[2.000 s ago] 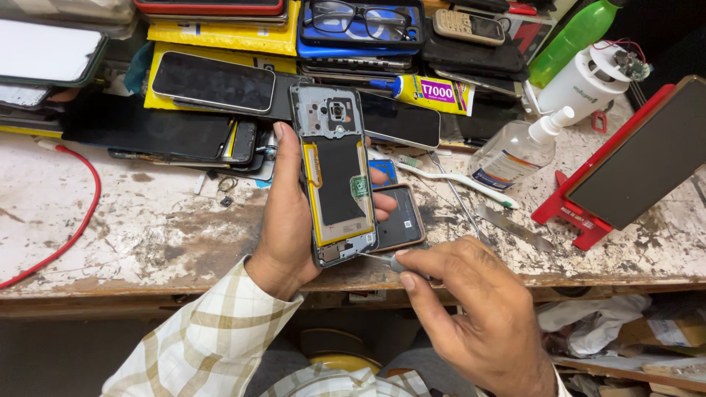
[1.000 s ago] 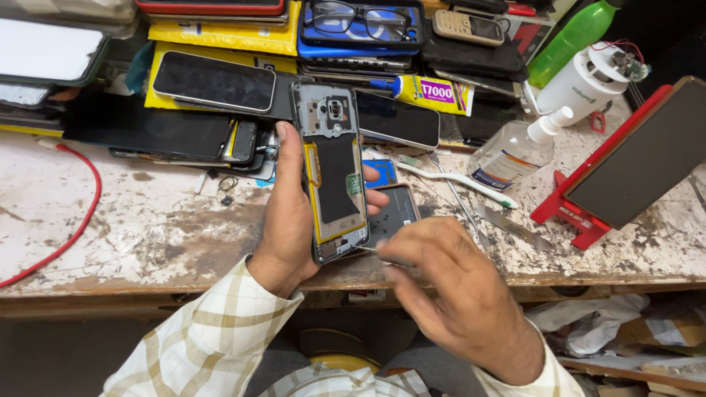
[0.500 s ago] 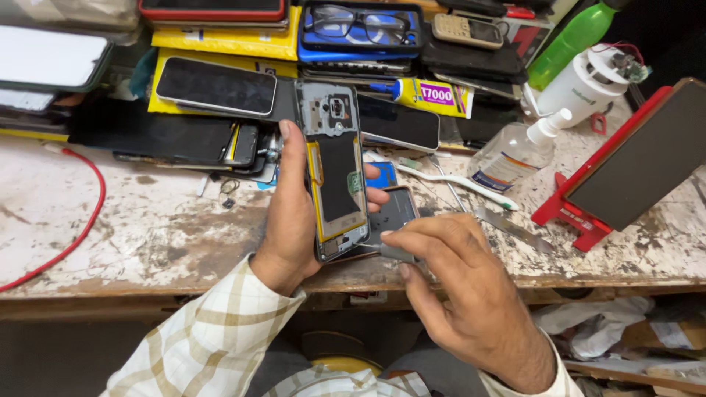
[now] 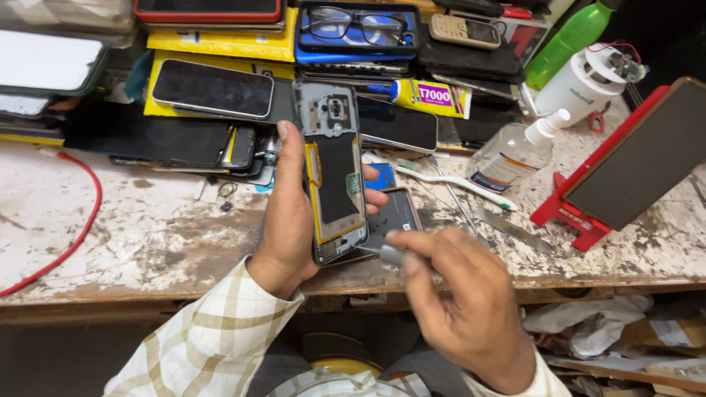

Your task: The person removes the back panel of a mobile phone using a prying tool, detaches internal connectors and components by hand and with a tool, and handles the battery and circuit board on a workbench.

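Hands: two are seen, a left hand (image 4: 288, 220) and a right hand (image 4: 463, 301), both of the wearer.
Left hand: it is wrapped around an opened smartphone with a grey frame and a black battery (image 4: 334, 173), thumb along the left edge, fingertips at the right edge; the phone is held upright above the worn white workbench (image 4: 147, 235).
Right hand: a thin metal tool with a grey handle (image 4: 390, 254) is pinched in the fingers, its tip brought to the phone's lower end, at 6 o'clock of the frame.
Counted: one pair of black-rimmed spectacles (image 4: 358, 24), one clear pump bottle (image 4: 515, 151), one green plastic bottle (image 4: 568, 38), one red cable (image 4: 70, 235) (phones at 12 o'clock are stacked too thickly to count).
Change: since half a second ago the right hand has been shifted slightly lower and rightward; the phone is gripped as before.
Containers: the spectacles are laid on a blue box (image 4: 360, 51).
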